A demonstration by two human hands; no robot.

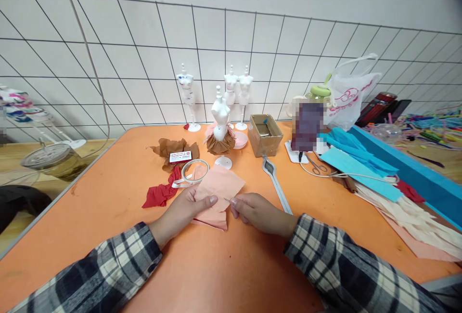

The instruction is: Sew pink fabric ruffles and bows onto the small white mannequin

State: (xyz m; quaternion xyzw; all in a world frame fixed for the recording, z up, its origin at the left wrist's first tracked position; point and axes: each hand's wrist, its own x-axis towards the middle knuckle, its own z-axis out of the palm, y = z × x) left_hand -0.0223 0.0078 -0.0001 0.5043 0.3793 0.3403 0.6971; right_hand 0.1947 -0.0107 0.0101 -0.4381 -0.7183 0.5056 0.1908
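Observation:
My left hand [187,211] is closed on a peach-pink sheet [221,184], thumb on top and fingers underneath; whether it is crepe paper or cloth I cannot tell. A second pink piece [213,220] hangs below the thumb. Between thumb and forefinger, my right hand [255,211] pinches a thin needle [227,200], its tip pointing left over the sheet. Just beyond the hands stands a white mini dress form [219,110] with a gathered brown skirt [221,144]. A roll of tape [185,174] lies behind my left hand.
Left of centre lie red crumpled material [159,195], brown material [168,147] and a small box [180,157]. A cardboard box [266,138], grey strap [275,183], scissors [317,166] and phone [308,125] are to the right. More dress forms [186,92] stand by the wall.

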